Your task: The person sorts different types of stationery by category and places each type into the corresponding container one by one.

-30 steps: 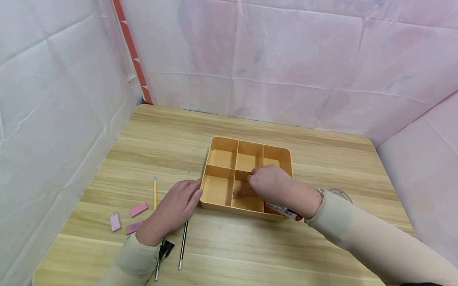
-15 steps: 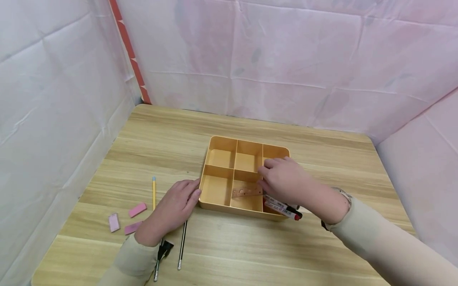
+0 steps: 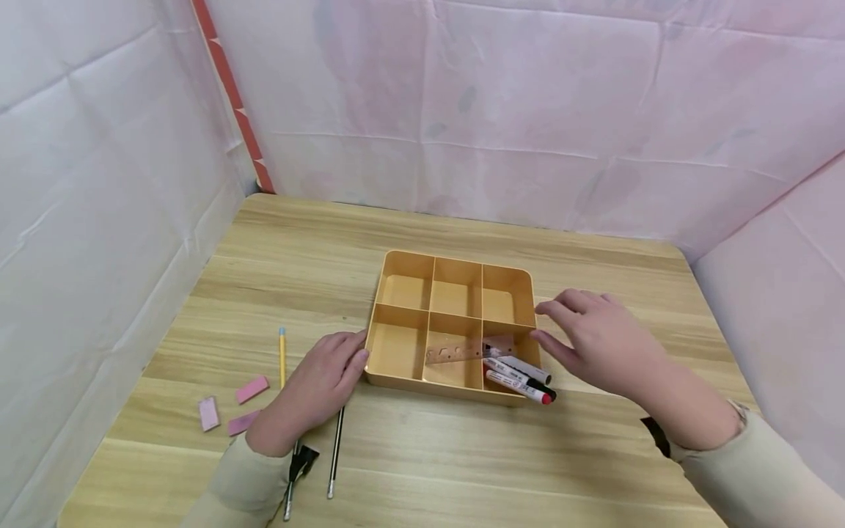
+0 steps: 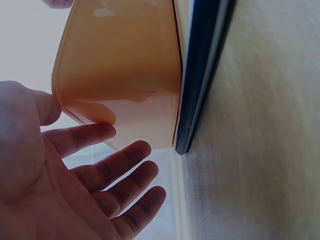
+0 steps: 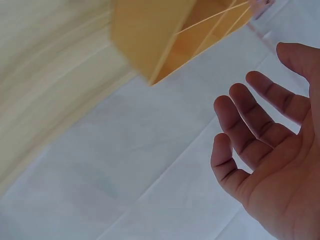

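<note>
An orange organizer box (image 3: 455,317) with several compartments stands on the table. My left hand (image 3: 326,378) rests against its left wall; in the left wrist view its index fingertip touches the box's outer wall (image 4: 125,55), thumb at the rim, other fingers extended. My right hand (image 3: 597,345) is just outside the right wall, fingers loosely bent around nothing. Across the divider between the front middle and front right compartments lies a clear ruler (image 3: 452,353). A red-capped marker (image 3: 518,385), a black-capped marker (image 3: 524,374) and a grey-ended marker (image 3: 531,367) lean out of the front right compartment.
Left of the box lie a pink eraser (image 3: 252,389), a darker pink eraser (image 3: 243,423), a pale eraser (image 3: 209,413) and a yellow pencil (image 3: 282,356). A black pencil (image 3: 335,455) and a black clip-like piece (image 3: 304,460) lie nearer. Sheeted walls (image 3: 422,110) surround the table.
My right hand has drawn back to the right, out of the box, uncovering the ruler, the markers and the back right compartment. My left hand keeps its place at the box's left side.
</note>
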`<state>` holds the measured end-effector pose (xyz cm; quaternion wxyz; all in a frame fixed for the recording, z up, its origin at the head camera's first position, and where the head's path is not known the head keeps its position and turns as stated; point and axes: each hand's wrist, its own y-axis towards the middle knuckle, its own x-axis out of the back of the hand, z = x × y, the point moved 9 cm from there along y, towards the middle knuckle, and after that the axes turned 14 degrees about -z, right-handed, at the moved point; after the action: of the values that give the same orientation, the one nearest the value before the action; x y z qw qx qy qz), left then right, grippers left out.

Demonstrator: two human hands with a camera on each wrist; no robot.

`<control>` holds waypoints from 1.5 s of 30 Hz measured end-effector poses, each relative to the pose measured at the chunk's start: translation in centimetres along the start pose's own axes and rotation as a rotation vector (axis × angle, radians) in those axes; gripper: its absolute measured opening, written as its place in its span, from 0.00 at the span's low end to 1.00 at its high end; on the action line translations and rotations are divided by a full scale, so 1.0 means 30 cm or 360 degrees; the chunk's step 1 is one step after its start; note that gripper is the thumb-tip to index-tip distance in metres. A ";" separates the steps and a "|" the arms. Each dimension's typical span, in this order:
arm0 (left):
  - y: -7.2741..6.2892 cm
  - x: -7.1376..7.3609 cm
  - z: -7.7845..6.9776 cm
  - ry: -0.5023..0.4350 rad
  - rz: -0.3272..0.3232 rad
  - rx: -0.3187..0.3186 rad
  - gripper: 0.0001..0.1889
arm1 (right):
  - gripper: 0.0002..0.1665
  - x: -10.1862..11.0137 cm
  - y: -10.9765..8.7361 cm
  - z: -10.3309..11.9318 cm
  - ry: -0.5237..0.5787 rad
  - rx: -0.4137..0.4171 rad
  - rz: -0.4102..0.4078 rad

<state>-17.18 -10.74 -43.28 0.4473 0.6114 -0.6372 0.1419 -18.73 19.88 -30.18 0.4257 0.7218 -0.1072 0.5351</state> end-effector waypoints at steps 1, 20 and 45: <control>0.000 0.001 0.000 -0.0001 0.0000 0.0001 0.24 | 0.20 0.005 -0.018 -0.022 -0.0008 -0.0047 -0.0002; -0.001 0.001 0.011 -0.0007 -0.0009 0.0033 0.24 | 0.24 0.006 -0.396 -0.337 -0.0021 -0.0782 0.0090; -0.002 -0.004 0.011 -0.0008 0.0015 0.0042 0.24 | 0.46 -0.148 -0.785 -0.578 0.0009 -0.1221 0.0575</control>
<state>-17.29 -10.92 -43.57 0.4370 0.6146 -0.6392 0.1510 -17.95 45.66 -44.65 0.5632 0.4791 -0.4224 0.5243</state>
